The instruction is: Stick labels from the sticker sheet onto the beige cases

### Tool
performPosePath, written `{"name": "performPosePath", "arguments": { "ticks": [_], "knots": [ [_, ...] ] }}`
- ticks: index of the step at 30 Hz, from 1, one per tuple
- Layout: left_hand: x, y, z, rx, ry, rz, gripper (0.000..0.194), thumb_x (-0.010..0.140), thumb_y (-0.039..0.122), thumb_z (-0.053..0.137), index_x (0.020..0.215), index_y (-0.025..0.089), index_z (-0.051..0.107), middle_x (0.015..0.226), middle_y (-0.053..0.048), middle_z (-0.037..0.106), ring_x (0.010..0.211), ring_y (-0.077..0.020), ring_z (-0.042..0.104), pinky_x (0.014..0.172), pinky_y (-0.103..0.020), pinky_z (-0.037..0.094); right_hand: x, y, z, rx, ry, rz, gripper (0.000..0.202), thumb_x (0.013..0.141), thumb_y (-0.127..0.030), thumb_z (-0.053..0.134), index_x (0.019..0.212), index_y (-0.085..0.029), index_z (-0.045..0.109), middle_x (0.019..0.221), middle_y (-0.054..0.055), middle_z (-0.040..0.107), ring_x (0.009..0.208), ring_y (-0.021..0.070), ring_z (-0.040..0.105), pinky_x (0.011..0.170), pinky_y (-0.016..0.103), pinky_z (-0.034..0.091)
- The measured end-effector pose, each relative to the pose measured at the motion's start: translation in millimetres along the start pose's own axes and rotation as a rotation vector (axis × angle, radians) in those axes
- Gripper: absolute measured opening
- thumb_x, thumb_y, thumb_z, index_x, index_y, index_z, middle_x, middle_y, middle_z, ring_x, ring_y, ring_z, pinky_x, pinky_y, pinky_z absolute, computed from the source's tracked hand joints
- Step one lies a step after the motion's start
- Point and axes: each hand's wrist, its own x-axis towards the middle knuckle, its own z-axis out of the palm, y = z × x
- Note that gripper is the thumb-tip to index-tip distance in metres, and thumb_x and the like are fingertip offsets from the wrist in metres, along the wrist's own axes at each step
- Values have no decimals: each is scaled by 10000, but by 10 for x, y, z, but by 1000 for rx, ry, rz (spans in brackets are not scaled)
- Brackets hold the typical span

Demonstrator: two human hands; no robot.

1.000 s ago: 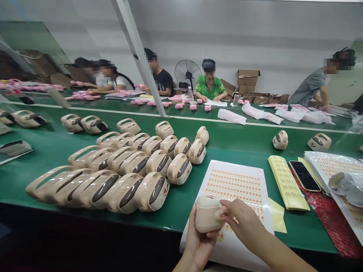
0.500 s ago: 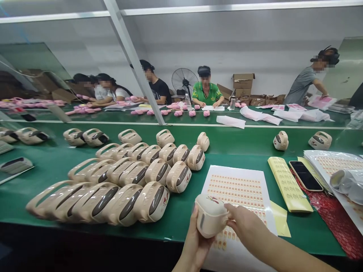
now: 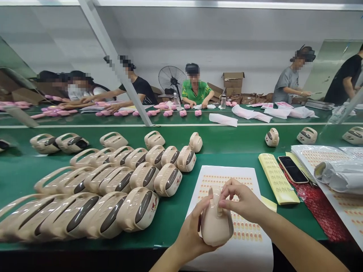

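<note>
I hold a beige plastic case with a loop handle (image 3: 216,228) above the front edge of the bench, its handle end upward. My left hand (image 3: 193,230) is closed round its left side and underside. At the handle, the thumb and fingers of my right hand (image 3: 241,198) pinch together; whether a small piece lies between them is hidden. Beneath both hands is a white sheet of small orange-red stickers (image 3: 204,185). To the left stand rows of similar beige cases (image 3: 138,209) with dark oval windows and red prints.
Right of the sheet lie a yellow sticker stack (image 3: 278,179), a phone (image 3: 293,170), red bubble wrap (image 3: 320,215) and more sticker sheets (image 3: 320,155). Beige cases (image 3: 195,142) are spaced along the green belt (image 3: 235,139). Across it, co-workers (image 3: 195,88) handle pink parts.
The case has been turned from its printed face to show its handle. My right hand has moved from its right side to the handle. The view has shifted right.
</note>
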Motion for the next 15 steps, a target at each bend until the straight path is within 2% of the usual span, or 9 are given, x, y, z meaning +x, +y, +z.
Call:
{"name": "performPosePath", "arguments": {
  "ticks": [4, 7, 10, 13, 15],
  "knots": [
    [114, -9, -231, 6, -92, -157, 656, 274, -116, 694, 850, 199, 684, 1168, -167, 598, 1203, -387, 418, 616, -271, 506, -23, -30, -1, -76, -69, -8, 110, 718, -151, 623, 618, -192, 603, 805, 3, 511, 741, 143, 542, 705, 310, 489],
    [140, 53, -234, 85, -127, -102, 642, 272, -80, 729, 846, 205, 691, 1145, -175, 611, 1177, -406, 443, 599, -296, 517, -48, -29, 4, -75, -52, -20, 112, 722, -140, 610, 624, -190, 587, 806, 3, 510, 752, 148, 543, 700, 307, 482],
    [116, 93, -168, 393, -264, 150, 758, 301, -3, 786, 1004, 242, 643, 1181, -153, 598, 1138, -392, 491, 664, -350, 528, -75, -21, 31, -49, -43, 16, 119, 714, -115, 604, 622, -183, 569, 804, 6, 500, 762, 149, 530, 706, 307, 466],
    [90, 93, -138, 726, -408, 449, 951, 415, 112, 806, 1249, 342, 411, 1280, -128, 525, 1142, -358, 500, 734, -402, 520, -103, -12, 65, -6, -30, 33, 130, 699, -89, 602, 620, -180, 552, 796, 6, 482, 760, 146, 514, 708, 304, 455],
    [86, 91, -137, 842, -453, 535, 1006, 465, 159, 798, 1308, 356, 286, 1302, -143, 492, 1149, -357, 494, 754, -421, 516, -120, 1, 87, 21, -8, 26, 142, 697, -83, 595, 615, -181, 535, 786, 6, 474, 746, 143, 503, 697, 299, 453]
  ]
}}
